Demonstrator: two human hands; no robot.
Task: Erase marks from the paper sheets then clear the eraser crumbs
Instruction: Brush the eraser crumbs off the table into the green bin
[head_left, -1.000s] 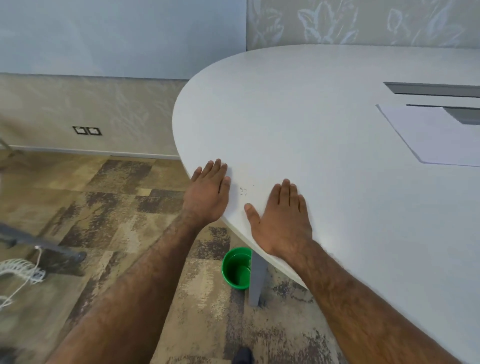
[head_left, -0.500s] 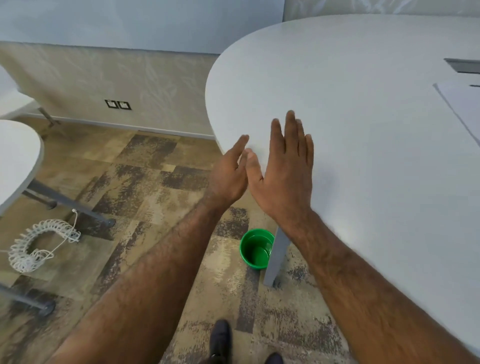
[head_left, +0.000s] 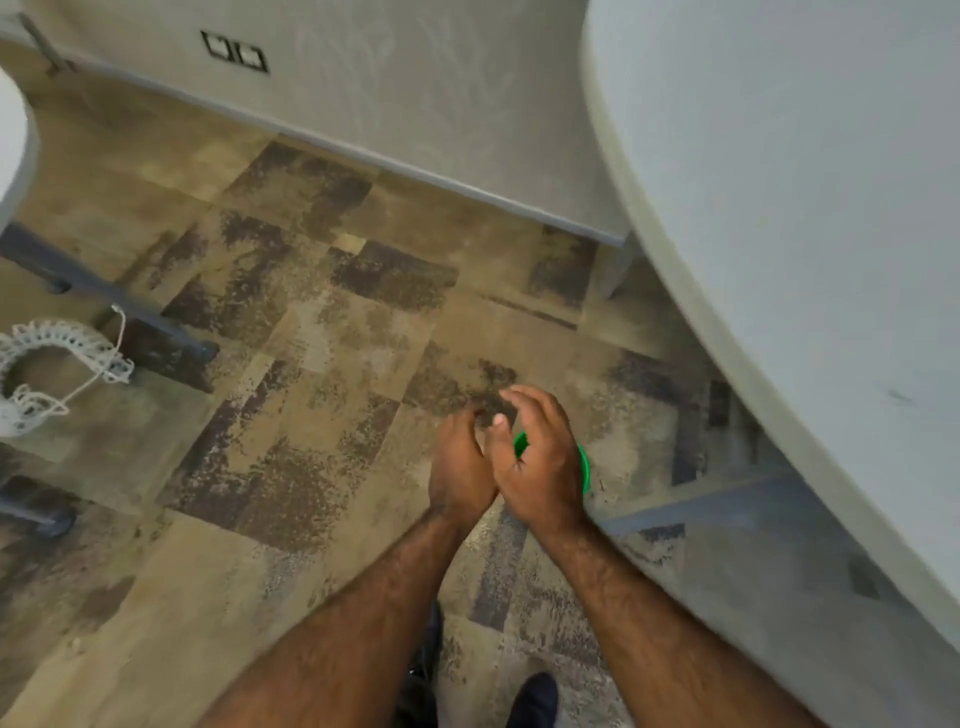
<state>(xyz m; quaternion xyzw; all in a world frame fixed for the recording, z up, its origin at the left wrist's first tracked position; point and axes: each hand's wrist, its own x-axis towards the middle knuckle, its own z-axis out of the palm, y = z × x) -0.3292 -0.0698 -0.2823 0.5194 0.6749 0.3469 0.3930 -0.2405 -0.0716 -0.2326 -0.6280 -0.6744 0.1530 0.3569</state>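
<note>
Both hands are low over the floor, pressed together side by side above a small green bin (head_left: 585, 467), which they mostly hide. My left hand (head_left: 460, 462) is cupped with its back to the camera, so its palm is hidden. My right hand (head_left: 543, 465) curves over it with fingers bent and apart, holding nothing that I can see. No crumbs show at this size. The white oval table (head_left: 779, 208) fills the right side. The paper sheets are out of view.
A grey table leg (head_left: 691, 506) runs just right of the bin. A coiled white cable (head_left: 47, 358) and a dark chair base (head_left: 114, 312) lie on the patterned carpet at left. My dark shoes (head_left: 532, 699) are at the bottom edge.
My hands left the table edge, where the right swept toward the cupped left, and dropped together over the green bin. The camera tilted down to the floor.
</note>
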